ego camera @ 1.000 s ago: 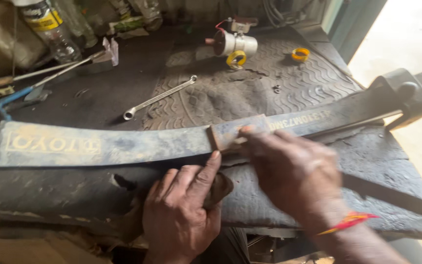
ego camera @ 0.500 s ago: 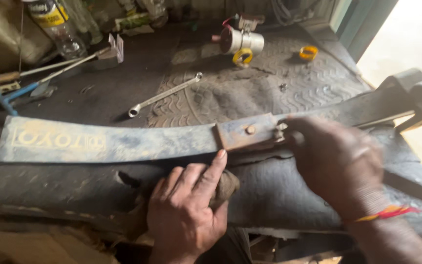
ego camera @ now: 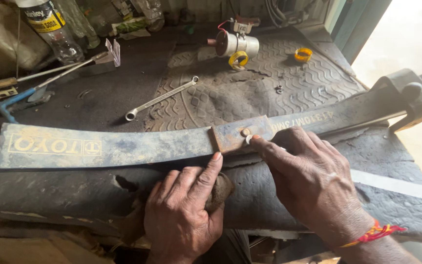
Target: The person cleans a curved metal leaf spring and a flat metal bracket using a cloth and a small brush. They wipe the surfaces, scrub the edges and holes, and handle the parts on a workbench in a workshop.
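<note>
Steel leaf spring [ego camera: 123,145], blue-grey and rusty, lies lengthwise across the dark rubber-covered worktop [ego camera: 279,195], its far end under a black clamp bracket [ego camera: 406,98]. Centre bolt [ego camera: 245,132] sits in the rust-brown patch at mid-length. Right hand [ego camera: 313,181] rests on the spring just right of it, index fingertip touching a small washer-like piece beside the bolt; fingers extended, gripping nothing. Left hand [ego camera: 184,210] is on the worktop edge below the spring, fingers curled around a brown lump [ego camera: 221,188], thumb tip against the spring's near edge. Behind: ring spanner [ego camera: 159,99] on the ribbed mat [ego camera: 269,78], white cylindrical electrical part [ego camera: 238,44], two yellow rings [ego camera: 238,59], plastic bottle [ego camera: 50,27], blue-handled tool [ego camera: 6,100].
</note>
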